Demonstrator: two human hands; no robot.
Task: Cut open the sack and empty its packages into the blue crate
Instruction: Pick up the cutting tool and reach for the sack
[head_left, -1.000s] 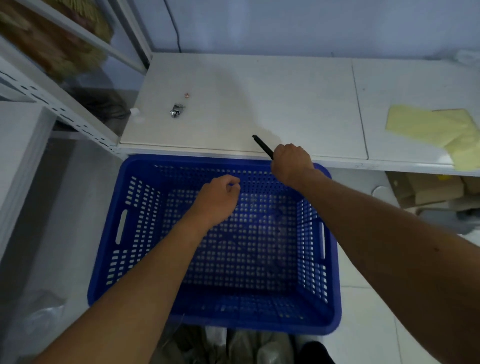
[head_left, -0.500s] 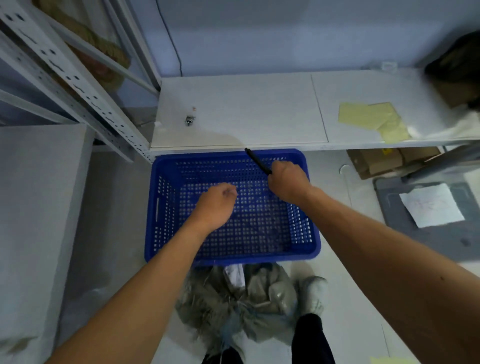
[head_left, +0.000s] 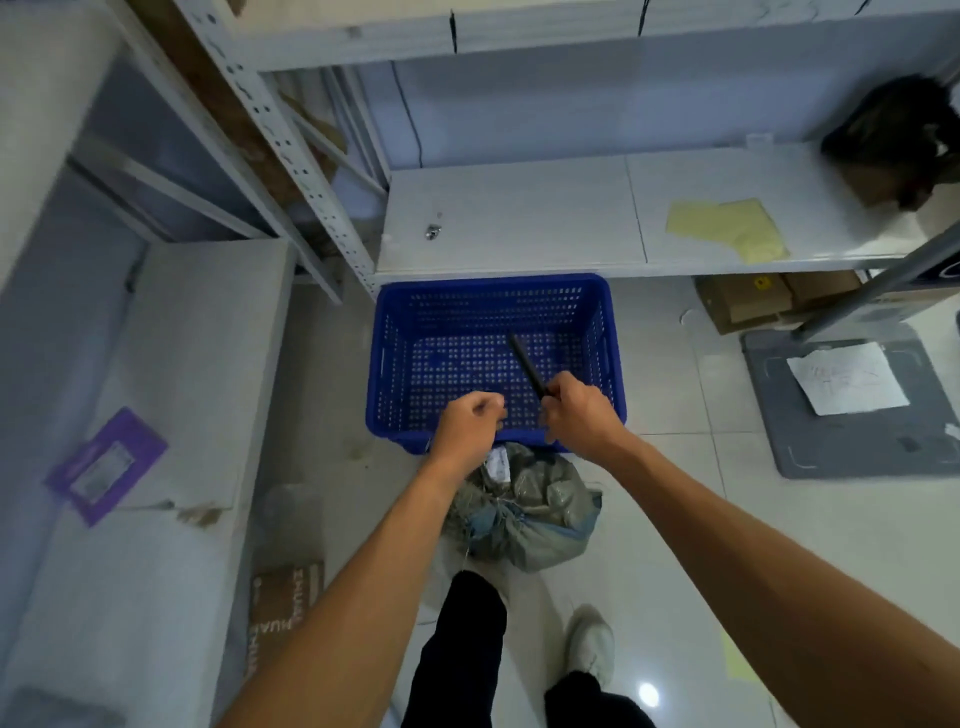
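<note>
A blue perforated crate (head_left: 395, 358) stands on the floor against the low white shelf, with nothing inside it. Just in front of it lies a grey woven sack (head_left: 530, 504), tied at the neck, with a white label showing. My right hand (head_left: 579, 410) is closed around a black knife (head_left: 524, 364) whose blade points up and away over the crate. My left hand (head_left: 467, 426) is a closed fist beside it, above the crate's near rim; whether it pinches anything cannot be seen.
A low white shelf (head_left: 519, 218) holds yellow paper (head_left: 727, 228) and a small metal item (head_left: 432, 231). A grey mat with a paper sheet (head_left: 847, 379) lies right. Cardboard boxes (head_left: 753, 301) sit under the shelf. My legs and white shoe (head_left: 592, 644) stand behind the sack.
The view has pulled back and up, so the crate looks smaller and the sack is now in full view. Both hands have drawn back from the crate's far edge to its near rim.
</note>
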